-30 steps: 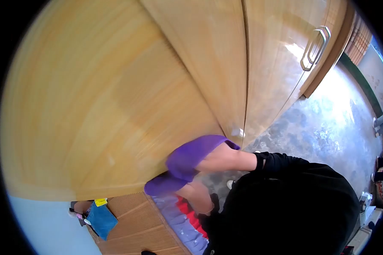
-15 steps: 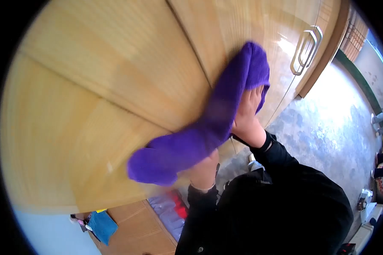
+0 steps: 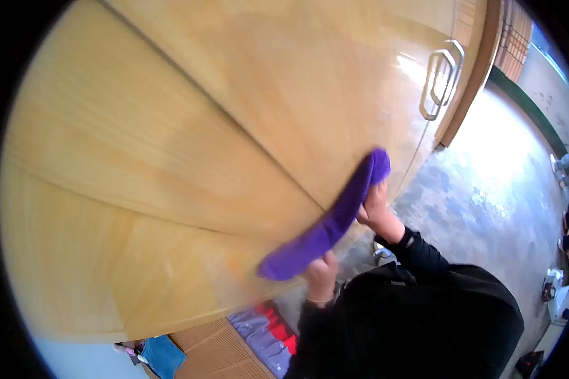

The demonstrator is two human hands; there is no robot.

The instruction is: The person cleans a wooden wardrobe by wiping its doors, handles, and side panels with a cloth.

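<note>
A purple cloth (image 3: 335, 224) is stretched slantwise in front of the pale wooden cabinet doors (image 3: 246, 76). My left hand (image 3: 322, 273) grips its lower left part, the fingers blurred and partly covered by the cloth. Further up and to the right, my right hand (image 3: 378, 211) holds the other end, with its fingertips tucked under the purple fabric. The frame does not clearly show whether the cloth touches the door surface.
Metal handles (image 3: 437, 82) are on the cabinet at the upper right. Grey floor (image 3: 480, 170) lies to the right. Below are a woven mat (image 3: 218, 347), a patterned purple and red fabric (image 3: 262, 335) and a blue cloth (image 3: 163, 355). White items (image 3: 556, 294) stand at the right edge.
Both hands first rose with the cloth and spread it along the doors. Since then my right hand has moved lower and my left hand slightly right; the cloth looks narrower. The view has shifted.
</note>
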